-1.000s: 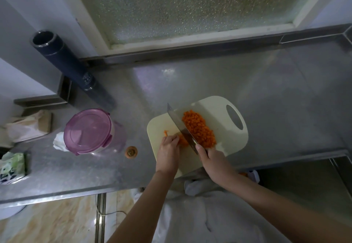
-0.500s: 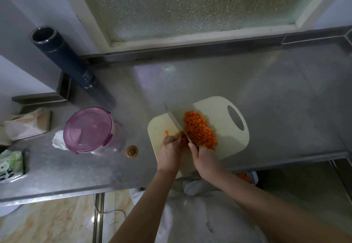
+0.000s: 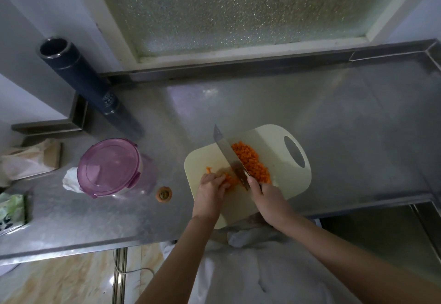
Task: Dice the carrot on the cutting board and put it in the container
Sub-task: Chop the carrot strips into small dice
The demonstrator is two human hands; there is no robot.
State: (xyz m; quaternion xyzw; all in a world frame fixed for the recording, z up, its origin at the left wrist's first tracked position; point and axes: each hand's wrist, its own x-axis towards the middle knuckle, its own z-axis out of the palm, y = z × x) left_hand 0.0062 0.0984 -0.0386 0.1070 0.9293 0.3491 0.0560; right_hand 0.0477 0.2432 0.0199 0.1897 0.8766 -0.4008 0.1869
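The cream plastic cutting board (image 3: 274,146) lies at the front edge of the steel counter (image 3: 334,124), its near corner seemingly overhanging; bare steel spreads behind and right. White print on the dark cylinder (image 3: 78,72) is too small to read. Orange carrot dice (image 3: 251,164) heap right of the broad knife (image 3: 225,152) gripped by the right hand (image 3: 268,200); the left hand (image 3: 210,192) pins carrot strips (image 3: 229,179) under curled fingers. The purple-lidded round container (image 3: 109,167) stands closed, well left

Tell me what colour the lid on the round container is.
The lid is translucent purple-pink, closed on the container. It shows best in the head view, left of the cutting board.
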